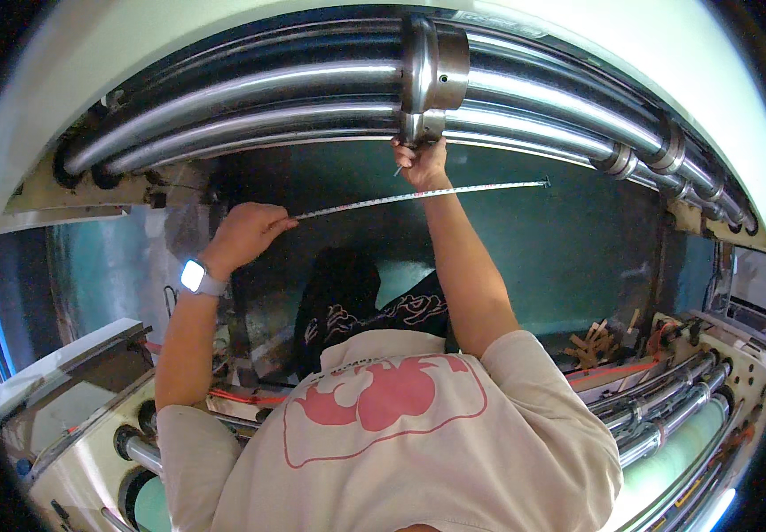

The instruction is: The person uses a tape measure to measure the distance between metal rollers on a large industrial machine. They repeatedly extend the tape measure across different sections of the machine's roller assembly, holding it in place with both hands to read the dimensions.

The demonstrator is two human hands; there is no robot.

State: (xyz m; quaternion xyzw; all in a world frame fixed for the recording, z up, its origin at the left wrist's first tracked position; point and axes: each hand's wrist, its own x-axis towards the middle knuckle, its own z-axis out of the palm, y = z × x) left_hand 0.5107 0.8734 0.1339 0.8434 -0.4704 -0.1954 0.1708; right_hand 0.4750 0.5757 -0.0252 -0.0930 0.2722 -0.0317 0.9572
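Note:
My left hand (250, 235) is closed around the near end of a tape measure (356, 207). Its narrow white blade stretches right, passes across my right wrist and ends in a small hook in mid-air. The tape's case is not visible, perhaps inside the fist. My right hand (425, 167) is raised against the underside of the lower metal collar (422, 127). A thin metal rod (399, 170) sticks out below its curled fingers; the rest of it is hidden. Above sits a larger steel collar (436, 66) with a small hole, around the thicker shafts.
Long polished shafts (312, 80) run across the machine ahead, with smaller collars (667, 146) at the right. Behind me, more rollers (675, 417) lie at the lower right. Wooden scraps (591, 346) are piled on the dark green floor (525, 248). A grey panel (72, 372) stands at the left.

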